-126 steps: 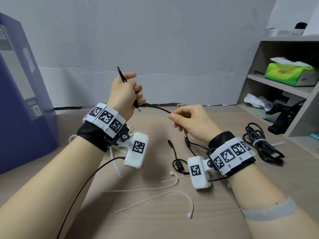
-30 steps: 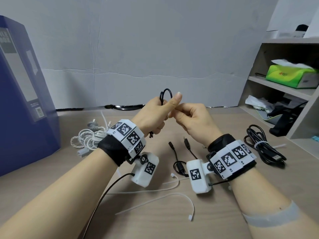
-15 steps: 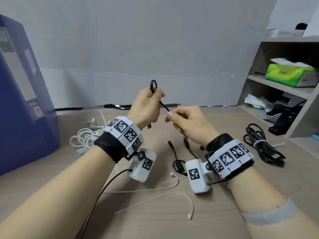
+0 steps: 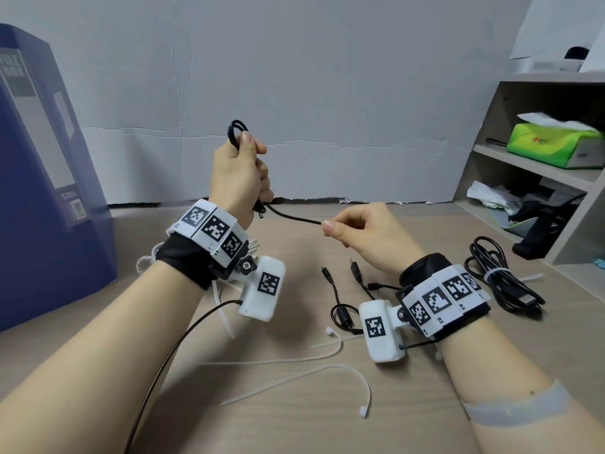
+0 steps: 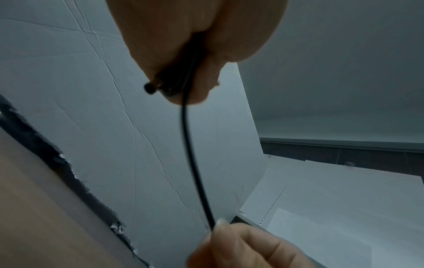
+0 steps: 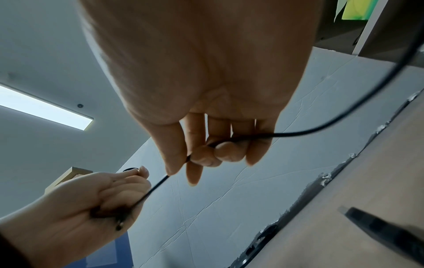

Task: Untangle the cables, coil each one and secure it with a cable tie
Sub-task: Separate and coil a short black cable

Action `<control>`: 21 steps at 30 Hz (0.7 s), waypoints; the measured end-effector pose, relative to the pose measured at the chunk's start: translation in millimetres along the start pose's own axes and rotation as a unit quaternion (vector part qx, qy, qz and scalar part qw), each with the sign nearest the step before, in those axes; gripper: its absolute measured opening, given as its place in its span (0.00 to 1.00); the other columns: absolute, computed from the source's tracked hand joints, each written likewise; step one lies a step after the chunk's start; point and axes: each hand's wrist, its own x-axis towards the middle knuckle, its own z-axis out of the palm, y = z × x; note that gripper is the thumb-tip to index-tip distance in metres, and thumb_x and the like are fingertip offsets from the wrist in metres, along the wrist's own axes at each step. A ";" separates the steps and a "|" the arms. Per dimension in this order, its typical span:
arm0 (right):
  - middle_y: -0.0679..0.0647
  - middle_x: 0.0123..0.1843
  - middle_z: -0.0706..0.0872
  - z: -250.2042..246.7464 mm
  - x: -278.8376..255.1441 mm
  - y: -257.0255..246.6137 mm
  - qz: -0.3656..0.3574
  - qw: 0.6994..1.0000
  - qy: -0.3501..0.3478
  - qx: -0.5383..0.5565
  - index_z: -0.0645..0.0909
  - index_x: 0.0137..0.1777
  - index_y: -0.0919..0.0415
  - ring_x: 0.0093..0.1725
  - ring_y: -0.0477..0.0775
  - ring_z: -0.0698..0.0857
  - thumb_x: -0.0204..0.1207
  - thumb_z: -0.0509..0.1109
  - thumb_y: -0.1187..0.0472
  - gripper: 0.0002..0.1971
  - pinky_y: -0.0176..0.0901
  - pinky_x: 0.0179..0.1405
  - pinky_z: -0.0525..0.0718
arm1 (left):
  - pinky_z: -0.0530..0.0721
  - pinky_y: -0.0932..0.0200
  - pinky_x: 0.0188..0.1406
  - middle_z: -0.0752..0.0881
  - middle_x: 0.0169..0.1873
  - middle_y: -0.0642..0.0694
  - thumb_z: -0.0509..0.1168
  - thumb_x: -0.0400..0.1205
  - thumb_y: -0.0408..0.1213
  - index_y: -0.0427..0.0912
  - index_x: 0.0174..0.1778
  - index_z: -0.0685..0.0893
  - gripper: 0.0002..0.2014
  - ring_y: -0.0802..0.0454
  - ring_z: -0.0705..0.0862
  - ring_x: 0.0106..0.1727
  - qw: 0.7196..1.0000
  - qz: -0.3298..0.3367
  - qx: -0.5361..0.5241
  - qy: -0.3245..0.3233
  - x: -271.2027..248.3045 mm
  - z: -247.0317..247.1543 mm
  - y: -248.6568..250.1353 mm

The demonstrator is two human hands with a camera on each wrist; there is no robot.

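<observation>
left hand [image 4: 240, 178] fisted round folded loops of the thin black cable [image 4: 293, 217], bend poking out at 12 o'clock, plug at 5 | right hand [image 4: 366, 234] pinching the free run toward 4 o'clock | judged light, limp, springy — grip the bundle mid-length, or loops fan out | cable ties [image 4: 294, 376] lie below on the table [image 4: 294, 427]

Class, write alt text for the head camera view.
Above a wooden table, the left hand grips a small coil of black cable while the right hand pinches its free length. White cable ties lie below.
</observation>
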 end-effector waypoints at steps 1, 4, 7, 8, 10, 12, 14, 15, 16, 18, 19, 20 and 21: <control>0.48 0.31 0.84 -0.4 0.4 1.3 0.002 1.000 0.010 0.001 0.88 0.38 0.55 0.32 0.44 0.79 0.78 0.77 0.50 0.11 0.42 0.39 0.79 | 0.60 0.69 0.17 0.64 0.15 0.55 0.49 0.94 0.44 0.43 0.40 0.72 0.18 0.57 0.58 0.15 1.000 -0.009 0.001 -0.007 0.4 -1.3 0.6; 0.48 0.32 0.86 -2.1 0.7 2.5 0.000 0.999 0.033 0.020 0.87 0.37 0.58 0.32 0.42 0.79 0.75 0.80 0.52 0.11 0.38 0.38 0.78 | 0.56 0.71 0.18 0.62 0.16 0.55 0.50 0.94 0.43 0.44 0.38 0.72 0.18 0.58 0.55 0.16 0.997 -0.036 0.038 -0.051 -1.0 -2.3 0.1; 0.50 0.34 0.88 -2.7 0.5 0.6 -0.010 0.999 0.040 0.032 0.87 0.38 0.61 0.33 0.44 0.81 0.74 0.81 0.54 0.11 0.38 0.39 0.80 | 0.55 0.71 0.19 0.63 0.17 0.53 0.52 0.93 0.45 0.44 0.38 0.72 0.18 0.57 0.57 0.16 0.990 -0.058 0.088 -0.099 -4.9 2.9 -5.7; 0.49 0.33 0.88 -2.7 0.4 -0.2 -0.013 0.998 0.040 0.036 0.87 0.38 0.60 0.33 0.44 0.82 0.74 0.81 0.54 0.10 0.39 0.39 0.81 | 0.56 0.70 0.18 0.66 0.17 0.51 0.52 0.93 0.46 0.43 0.39 0.72 0.17 0.56 0.60 0.16 0.986 -0.058 0.107 -0.112 -6.2 5.2 -8.2; 0.51 0.33 0.89 -2.4 0.4 -1.0 -0.019 0.998 0.044 0.041 0.88 0.38 0.60 0.34 0.45 0.82 0.73 0.82 0.54 0.10 0.42 0.40 0.82 | 0.63 0.65 0.19 0.73 0.19 0.48 0.53 0.92 0.46 0.42 0.41 0.74 0.17 0.52 0.69 0.18 0.978 -0.047 0.152 -0.135 -8.8 9.1 -12.6; 0.55 0.35 0.90 -1.8 0.0 -2.6 -0.026 0.997 0.046 0.047 0.88 0.38 0.61 0.35 0.46 0.83 0.73 0.82 0.55 0.10 0.44 0.41 0.83 | 0.75 0.59 0.24 0.81 0.23 0.46 0.52 0.92 0.47 0.41 0.42 0.74 0.17 0.48 0.80 0.24 0.968 -0.041 0.188 -0.160 -12.1 12.3 -14.7; 0.56 0.34 0.89 -1.1 -0.5 -4.7 -0.033 0.997 0.047 0.055 0.88 0.38 0.60 0.34 0.46 0.83 0.73 0.82 0.55 0.10 0.44 0.40 0.82 | 0.88 0.52 0.36 0.86 0.29 0.43 0.52 0.93 0.48 0.41 0.43 0.74 0.18 0.47 0.87 0.33 0.960 -0.054 0.199 -0.190 -16.8 15.4 -15.3; 0.54 0.33 0.89 -0.8 -0.7 -5.7 -0.036 0.996 0.049 0.058 0.88 0.37 0.60 0.34 0.45 0.82 0.73 0.82 0.56 0.09 0.42 0.39 0.82 | 0.90 0.48 0.42 0.87 0.31 0.41 0.52 0.93 0.49 0.40 0.44 0.74 0.18 0.46 0.89 0.36 0.957 -0.065 0.195 -0.205 -19.3 16.6 -15.8; 0.52 0.33 0.88 -0.7 -0.9 -6.3 -0.040 0.996 0.050 0.060 0.88 0.37 0.60 0.33 0.45 0.82 0.73 0.82 0.57 0.09 0.41 0.38 0.81 | 0.92 0.44 0.45 0.87 0.33 0.40 0.52 0.92 0.50 0.39 0.44 0.74 0.19 0.45 0.89 0.36 0.955 -0.077 0.188 -0.217 -21.8 17.5 -16.1; 0.52 0.32 0.88 -0.8 -1.0 -6.1 -0.043 0.996 0.051 0.061 0.88 0.36 0.60 0.32 0.45 0.81 0.73 0.82 0.58 0.09 0.41 0.38 0.80 | 0.92 0.43 0.40 0.86 0.36 0.38 0.53 0.92 0.51 0.37 0.46 0.74 0.19 0.41 0.89 0.33 0.948 -0.096 0.185 -0.239 -26.4 18.8 -17.3; 0.54 0.32 0.89 -0.9 -1.1 -6.1 -0.044 0.996 0.050 0.063 0.88 0.36 0.60 0.32 0.45 0.81 0.73 0.82 0.58 0.09 0.41 0.38 0.80 | 0.91 0.45 0.35 0.85 0.36 0.37 0.53 0.92 0.51 0.37 0.47 0.74 0.20 0.41 0.88 0.30 0.944 -0.099 0.194 -0.247 -28.2 19.2 -17.9; 0.57 0.33 0.89 -0.8 -1.4 -6.6 -0.044 0.996 0.048 0.066 0.88 0.36 0.60 0.33 0.45 0.81 0.73 0.82 0.58 0.08 0.42 0.38 0.80 | 0.89 0.48 0.30 0.84 0.36 0.38 0.53 0.92 0.52 0.37 0.48 0.74 0.20 0.42 0.87 0.28 0.939 -0.099 0.208 -0.253 -29.7 19.9 -18.5; 0.58 0.35 0.90 -0.3 -1.7 -7.5 -0.044 0.996 0.044 0.068 0.89 0.37 0.60 0.33 0.46 0.82 0.73 0.82 0.58 0.08 0.43 0.39 0.80 | 0.86 0.51 0.27 0.83 0.36 0.39 0.52 0.92 0.53 0.37 0.48 0.75 0.20 0.44 0.85 0.25 0.934 -0.095 0.225 -0.259 -30.6 20.6 -19.6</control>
